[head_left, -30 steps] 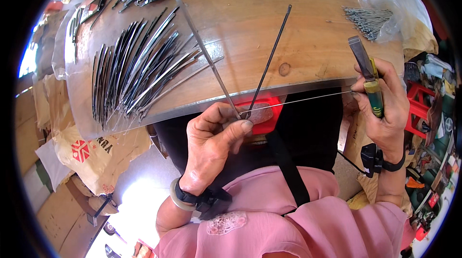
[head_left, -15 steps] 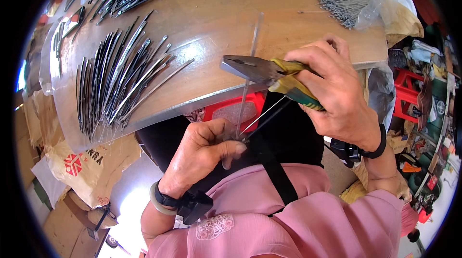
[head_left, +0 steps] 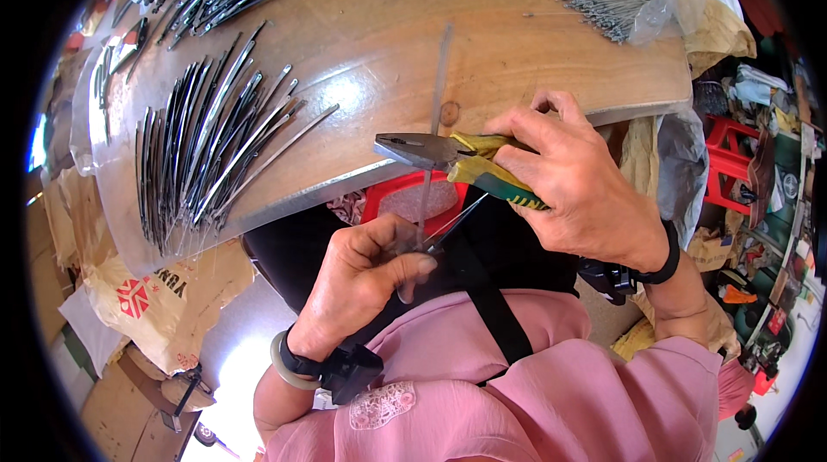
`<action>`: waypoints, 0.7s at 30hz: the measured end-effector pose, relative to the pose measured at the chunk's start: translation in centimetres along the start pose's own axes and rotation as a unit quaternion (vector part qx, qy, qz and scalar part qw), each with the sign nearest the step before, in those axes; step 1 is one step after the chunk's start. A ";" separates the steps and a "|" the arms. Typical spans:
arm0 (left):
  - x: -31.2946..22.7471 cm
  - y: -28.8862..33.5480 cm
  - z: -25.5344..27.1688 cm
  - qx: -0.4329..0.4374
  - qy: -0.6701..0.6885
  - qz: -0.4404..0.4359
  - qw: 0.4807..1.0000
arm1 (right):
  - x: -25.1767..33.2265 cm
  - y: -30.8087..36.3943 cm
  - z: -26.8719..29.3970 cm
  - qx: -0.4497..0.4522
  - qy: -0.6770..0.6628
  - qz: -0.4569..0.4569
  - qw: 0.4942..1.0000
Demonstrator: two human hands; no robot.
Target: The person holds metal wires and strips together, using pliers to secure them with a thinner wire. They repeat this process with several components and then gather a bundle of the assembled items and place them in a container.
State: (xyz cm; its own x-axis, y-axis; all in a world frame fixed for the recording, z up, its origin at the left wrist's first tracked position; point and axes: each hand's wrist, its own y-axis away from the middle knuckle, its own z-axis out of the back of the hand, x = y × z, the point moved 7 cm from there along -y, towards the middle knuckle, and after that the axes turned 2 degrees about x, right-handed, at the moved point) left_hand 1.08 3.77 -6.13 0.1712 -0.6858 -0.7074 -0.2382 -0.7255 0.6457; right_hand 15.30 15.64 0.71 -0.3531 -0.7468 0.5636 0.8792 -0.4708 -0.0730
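Just above the pink cloth garment [head_left: 482,376], the left hand [head_left: 362,272] is raised, its forearm coming in from the lower left, thumb and forefinger pinched together on the lower end of a narrow, flat grey metal strip [head_left: 439,87]. The strip rises past the bench edge. A thin, straight, blurred metal length [head_left: 461,216] slants from the same fingertips toward the right hand [head_left: 586,186]. That hand reaches in from the right, wrist bent, its fingers wrapped around steel pliers with yellow-and-green handles [head_left: 422,152]; the nose points left across the strip, but I cannot tell whether it touches. Pale lettering marks the green handle. At left, a tan paper sack [head_left: 164,298] carries a red emblem and dark lettering. On the wooden bench [head_left: 534,57] lies a fan of dark, shiny metal strips [head_left: 215,130]; farther off, a bundle of thin grey wires [head_left: 607,10].
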 end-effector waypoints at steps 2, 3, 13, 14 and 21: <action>-0.8 0.3 0.2 0.011 0.017 -0.007 1.000 | 0.0 0.2 0.2 -0.008 -0.007 -0.003 1.000; -1.7 0.5 0.5 0.012 0.045 -0.017 0.999 | 0.0 0.3 0.4 -0.016 -0.009 -0.002 1.000; -3.4 -0.4 -1.5 0.103 0.182 0.042 0.977 | 3.1 -0.9 1.9 -0.046 -0.021 0.054 0.997; -3.1 -0.3 -1.7 0.093 0.181 0.051 0.978 | 3.1 -0.9 1.6 -0.043 -0.025 0.055 0.997; -1.7 -0.1 -1.1 -0.015 0.355 0.043 0.934 | 2.5 -1.1 2.3 -0.117 0.052 0.057 0.990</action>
State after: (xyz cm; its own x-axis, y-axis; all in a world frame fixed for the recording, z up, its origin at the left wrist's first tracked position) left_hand 1.89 4.88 -4.67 0.7464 -0.5985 -0.2909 -0.2542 -0.6604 0.7066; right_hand 14.17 15.33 4.08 -0.2973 -0.8397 0.4545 0.8214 -0.4676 -0.3265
